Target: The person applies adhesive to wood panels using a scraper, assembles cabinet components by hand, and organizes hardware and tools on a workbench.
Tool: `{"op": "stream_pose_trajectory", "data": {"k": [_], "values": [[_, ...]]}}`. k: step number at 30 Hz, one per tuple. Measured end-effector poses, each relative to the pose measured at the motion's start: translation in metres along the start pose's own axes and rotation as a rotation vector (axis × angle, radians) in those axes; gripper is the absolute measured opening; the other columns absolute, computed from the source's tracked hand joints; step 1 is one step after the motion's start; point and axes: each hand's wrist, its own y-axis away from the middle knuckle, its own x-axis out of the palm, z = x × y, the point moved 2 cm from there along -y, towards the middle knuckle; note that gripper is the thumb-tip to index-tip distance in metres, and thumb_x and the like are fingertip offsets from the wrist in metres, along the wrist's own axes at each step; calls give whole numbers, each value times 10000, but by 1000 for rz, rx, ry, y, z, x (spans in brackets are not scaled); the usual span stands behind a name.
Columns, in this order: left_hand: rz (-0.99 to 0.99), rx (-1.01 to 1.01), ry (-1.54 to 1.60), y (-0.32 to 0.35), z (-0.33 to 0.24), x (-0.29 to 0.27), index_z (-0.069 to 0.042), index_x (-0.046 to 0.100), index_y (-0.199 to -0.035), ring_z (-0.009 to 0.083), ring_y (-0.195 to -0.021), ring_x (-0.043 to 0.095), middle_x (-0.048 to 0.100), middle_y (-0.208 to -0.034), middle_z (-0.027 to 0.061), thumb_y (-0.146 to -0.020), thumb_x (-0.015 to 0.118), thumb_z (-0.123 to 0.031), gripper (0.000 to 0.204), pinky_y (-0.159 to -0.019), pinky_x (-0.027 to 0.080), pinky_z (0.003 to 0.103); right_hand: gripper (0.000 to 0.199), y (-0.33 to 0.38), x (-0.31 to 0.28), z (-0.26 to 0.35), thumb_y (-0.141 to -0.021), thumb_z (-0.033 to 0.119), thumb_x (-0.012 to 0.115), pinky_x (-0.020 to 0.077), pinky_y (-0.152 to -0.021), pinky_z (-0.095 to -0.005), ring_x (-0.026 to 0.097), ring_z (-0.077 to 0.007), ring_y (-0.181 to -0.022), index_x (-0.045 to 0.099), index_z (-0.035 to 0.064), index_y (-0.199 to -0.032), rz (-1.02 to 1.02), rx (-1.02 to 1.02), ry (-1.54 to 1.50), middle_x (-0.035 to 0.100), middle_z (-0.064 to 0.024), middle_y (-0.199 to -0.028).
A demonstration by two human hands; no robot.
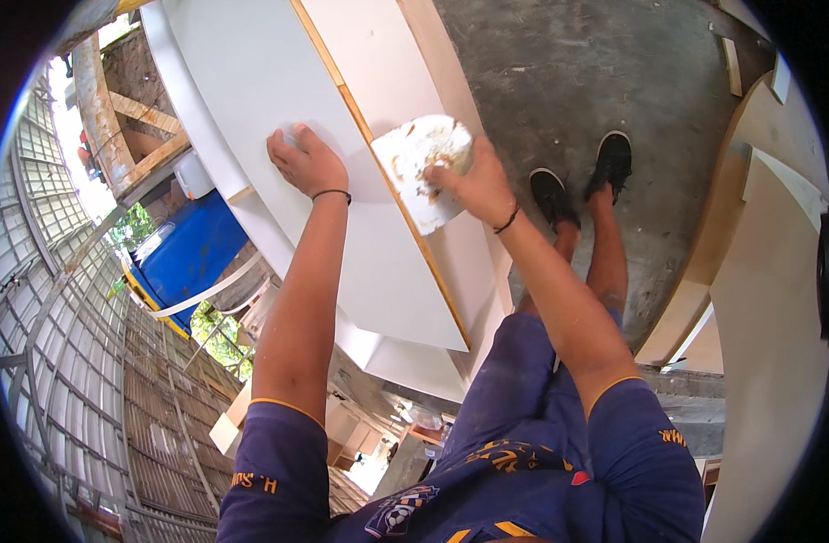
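Note:
My right hand (483, 187) is closed round a flat white piece (423, 145), smeared with brown stains and rounded at one end. The thumb lies across its face. This piece is over the yellow-brown edge (349, 101) of a large white panel (242, 68), tilted a little; whether it touches the edge, I cannot tell. On the panel's smooth face rests my left hand (307, 165), to the left of that edge, with fingers loosely bent and thumb apart, holding nothing. Beneath the panel shows another pale board surface (374, 36).
Grey concrete floor (541, 77) lies to the right, under my dark shoes (611, 163). A curved pale board structure (749, 262) stands at far right. To the left are a wooden frame (141, 118), a blue container (190, 256) and a metal grille wall (66, 299).

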Motion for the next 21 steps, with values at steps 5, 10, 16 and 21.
{"op": "stream_pose_trajectory", "data": {"k": [5, 10, 16, 21], "values": [[-6, 17, -22, -6, 5, -2, 31, 348, -1306, 318, -1327, 274, 300, -1413, 172, -932, 391, -365, 546, -1084, 235, 419, 615, -23, -8, 5, -653, 274, 799, 502, -755, -341, 621, -261, -846, 472, -105, -1010, -11, 73, -110, 601, -212, -922], [3, 4, -25, 1, 3, -1, 32, 344, -1312, 312, -1343, 252, 291, -1422, 175, -935, 388, -355, 542, -1097, 212, 412, 627, -31, 4, 33, -651, 260, 806, 515, -735, -321, 629, -238, -862, 464, -116, -1019, 88, 122, -241, 610, -223, -952], [-7, 12, -44, 2, 7, -4, 40, 348, -1302, 321, -1320, 281, 317, -1398, 184, -938, 399, -330, 521, -1085, 229, 412, 637, -52, -4, 37, -656, 240, 800, 521, -730, -314, 631, -223, -865, 446, -123, -1041, 70, 99, -156, 611, -215, -954], [-35, 50, -65, 1, 5, -5, 60, 347, -1286, 348, -1271, 334, 367, -1342, 210, -943, 407, -299, 500, -1061, 272, 413, 667, -64, 3, 53, -655, 285, 795, 521, -725, -311, 633, -225, -865, 444, -127, -1044, 67, 48, -268, 609, -213, -957]]}}
